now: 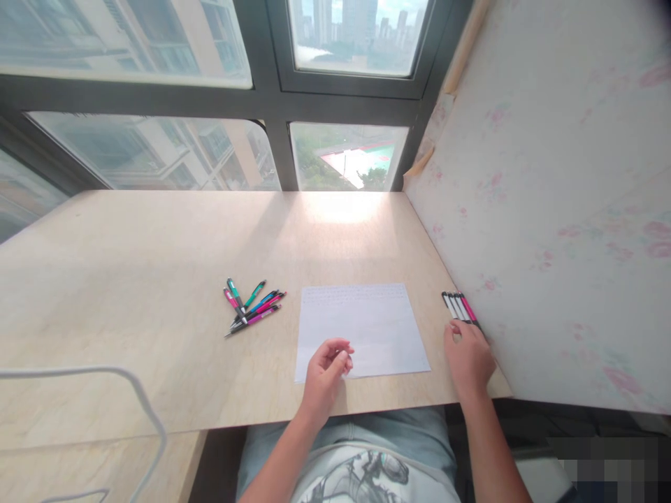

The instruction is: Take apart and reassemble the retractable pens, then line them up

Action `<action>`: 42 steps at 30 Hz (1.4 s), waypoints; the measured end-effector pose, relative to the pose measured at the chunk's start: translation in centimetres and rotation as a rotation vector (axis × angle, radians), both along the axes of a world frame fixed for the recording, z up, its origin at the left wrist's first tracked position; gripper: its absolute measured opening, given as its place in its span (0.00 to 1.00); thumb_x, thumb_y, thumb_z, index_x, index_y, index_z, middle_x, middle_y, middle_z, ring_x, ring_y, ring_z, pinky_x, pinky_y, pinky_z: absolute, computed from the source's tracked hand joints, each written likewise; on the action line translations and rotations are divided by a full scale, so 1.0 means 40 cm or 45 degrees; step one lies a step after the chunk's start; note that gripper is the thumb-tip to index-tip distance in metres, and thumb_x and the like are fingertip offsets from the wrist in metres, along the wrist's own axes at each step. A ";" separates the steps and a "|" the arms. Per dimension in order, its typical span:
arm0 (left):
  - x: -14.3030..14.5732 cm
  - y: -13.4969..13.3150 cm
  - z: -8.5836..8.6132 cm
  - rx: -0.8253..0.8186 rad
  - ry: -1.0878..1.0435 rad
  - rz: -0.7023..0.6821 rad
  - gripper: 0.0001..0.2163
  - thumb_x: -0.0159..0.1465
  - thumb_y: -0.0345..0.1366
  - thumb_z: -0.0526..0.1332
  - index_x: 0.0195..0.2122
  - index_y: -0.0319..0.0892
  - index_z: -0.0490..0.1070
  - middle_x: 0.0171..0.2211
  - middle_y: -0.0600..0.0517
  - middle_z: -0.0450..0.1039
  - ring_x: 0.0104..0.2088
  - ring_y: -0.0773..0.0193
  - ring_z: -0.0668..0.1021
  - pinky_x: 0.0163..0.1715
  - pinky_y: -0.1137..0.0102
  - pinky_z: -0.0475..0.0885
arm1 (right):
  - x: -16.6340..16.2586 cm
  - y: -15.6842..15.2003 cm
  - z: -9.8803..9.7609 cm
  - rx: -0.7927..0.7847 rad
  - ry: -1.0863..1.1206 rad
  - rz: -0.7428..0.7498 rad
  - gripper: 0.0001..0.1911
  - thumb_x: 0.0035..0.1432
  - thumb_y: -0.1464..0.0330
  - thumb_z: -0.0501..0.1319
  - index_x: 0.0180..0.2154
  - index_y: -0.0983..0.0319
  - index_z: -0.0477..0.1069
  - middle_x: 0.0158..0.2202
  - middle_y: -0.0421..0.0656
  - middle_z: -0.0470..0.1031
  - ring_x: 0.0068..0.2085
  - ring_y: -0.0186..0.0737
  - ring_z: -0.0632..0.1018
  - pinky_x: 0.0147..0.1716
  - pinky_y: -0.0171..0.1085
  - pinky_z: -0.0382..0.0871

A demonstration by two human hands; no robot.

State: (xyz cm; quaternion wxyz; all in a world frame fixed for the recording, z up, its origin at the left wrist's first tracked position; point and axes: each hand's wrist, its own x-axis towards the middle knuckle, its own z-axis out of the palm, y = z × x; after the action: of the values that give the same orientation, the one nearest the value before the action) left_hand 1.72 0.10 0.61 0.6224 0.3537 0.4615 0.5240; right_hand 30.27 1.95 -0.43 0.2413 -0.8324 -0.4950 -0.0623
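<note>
A white sheet of paper [361, 328] with faint lines of writing along its top lies flat on the beige table [157, 279], near the front edge. My left hand [326, 374] rests on the sheet's lower left corner with its fingers loosely curled and nothing in them. My right hand [468, 358] lies at the table's right edge, fingers bent down onto the lower ends of a row of several pens [460, 306] lined up against the wall. A loose pile of several coloured pens [252, 306] lies left of the paper.
A floral papered wall [550, 209] bounds the table on the right. Windows [346, 154] stand behind the far edge. A thin white wire frame [141, 405] curves over the table's front left corner.
</note>
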 end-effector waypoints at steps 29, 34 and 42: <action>-0.370 0.150 0.059 0.442 2.240 -0.189 0.12 0.66 0.36 0.51 0.41 0.44 0.74 0.42 0.44 0.75 0.37 0.53 0.78 0.31 0.65 0.71 | -0.081 0.004 -0.054 0.288 0.690 0.253 0.15 0.60 0.60 0.57 0.35 0.65 0.76 0.32 0.48 0.78 0.32 0.43 0.76 0.32 0.37 0.69; -0.336 0.122 0.075 0.563 2.077 -0.113 0.12 0.66 0.38 0.51 0.44 0.42 0.72 0.41 0.44 0.77 0.41 0.53 0.78 0.38 0.64 0.71 | -0.076 0.001 -0.064 0.298 0.794 0.207 0.17 0.60 0.59 0.58 0.38 0.65 0.76 0.34 0.48 0.78 0.33 0.43 0.77 0.34 0.37 0.70; -0.212 0.069 0.117 0.234 0.694 0.245 0.16 0.63 0.41 0.60 0.50 0.41 0.67 0.37 0.47 0.77 0.31 0.62 0.77 0.28 0.70 0.70 | -0.145 -0.024 0.001 0.211 0.801 0.361 0.22 0.61 0.56 0.56 0.20 0.62 0.66 0.18 0.39 0.66 0.23 0.36 0.67 0.25 0.34 0.60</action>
State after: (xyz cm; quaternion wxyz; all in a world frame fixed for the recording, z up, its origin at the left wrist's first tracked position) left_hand -6.75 2.84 5.31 0.3885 0.4908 0.5934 0.5060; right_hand 24.45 0.99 -0.40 0.4550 -0.7113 -0.5005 0.1912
